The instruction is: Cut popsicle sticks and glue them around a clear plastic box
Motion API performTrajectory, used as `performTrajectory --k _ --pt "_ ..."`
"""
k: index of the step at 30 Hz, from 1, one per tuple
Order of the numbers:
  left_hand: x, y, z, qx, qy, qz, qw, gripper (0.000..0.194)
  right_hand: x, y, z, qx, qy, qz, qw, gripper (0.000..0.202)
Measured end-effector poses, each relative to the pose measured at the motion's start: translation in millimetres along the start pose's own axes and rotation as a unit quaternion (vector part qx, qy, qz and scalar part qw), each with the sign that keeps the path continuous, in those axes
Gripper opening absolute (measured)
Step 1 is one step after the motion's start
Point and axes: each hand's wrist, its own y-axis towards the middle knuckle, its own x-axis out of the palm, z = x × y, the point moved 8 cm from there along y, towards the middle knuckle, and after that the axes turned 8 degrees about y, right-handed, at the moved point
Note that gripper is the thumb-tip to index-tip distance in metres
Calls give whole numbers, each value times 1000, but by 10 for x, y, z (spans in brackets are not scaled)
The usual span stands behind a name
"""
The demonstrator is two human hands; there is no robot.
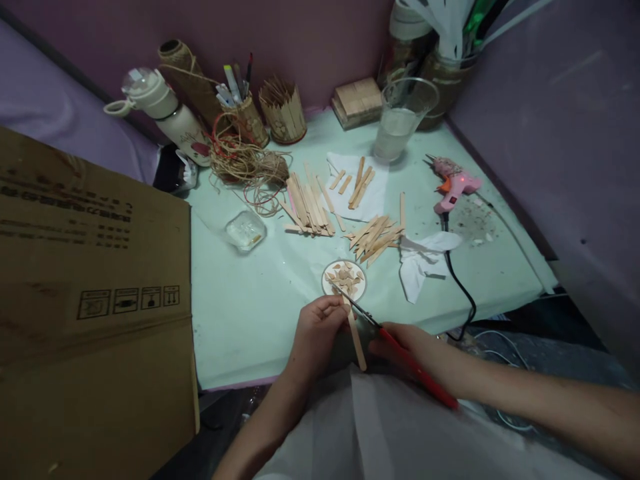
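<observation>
Pinched in my left hand (324, 327) is a wooden craft stick (357, 340), its lower end pointing down toward my lap. My right hand (397, 341) grips red-handled scissors (413, 363). Their metal blades lie across the top end of the stick; I cannot tell how far they are parted. Just beyond the blades sits a small round white dish (326, 288) with several small cut wood pieces (345, 272) in it. Behind the dish lie a pile of pointed stick pieces (375, 239) and a heap of whole craft sticks (307, 203).
A pink glue gun (454, 187) with a black cord rests at right, near a crumpled tissue (425, 260). A plastic cup (397, 130) of cloudy liquid stands behind. Twine (245, 160), a bottle (173, 120) and a clear dish (245, 231) are at left, beside a large cardboard box (100, 253).
</observation>
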Motion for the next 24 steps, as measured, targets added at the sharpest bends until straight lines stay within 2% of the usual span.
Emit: performTrajectory --k 3,9,12,19,24 --pt "6 -4 -7 -4 0 -2 1000 12 0 -17 -21 9 16 -14 1000 44" --pt "59 -10 -73 -16 10 -52 998 12 10 -62 -171 14 -18 -46 999 49" --pt "63 -3 -106 -29 -5 -61 998 13 24 -32 -163 11 5 -37 999 45" --pt "56 3 -99 -39 -26 -37 998 11 72 43 -102 -19 31 -48 998 38" --pt "57 29 -133 -46 -34 -33 998 11 64 75 -24 -10 40 -39 998 40"
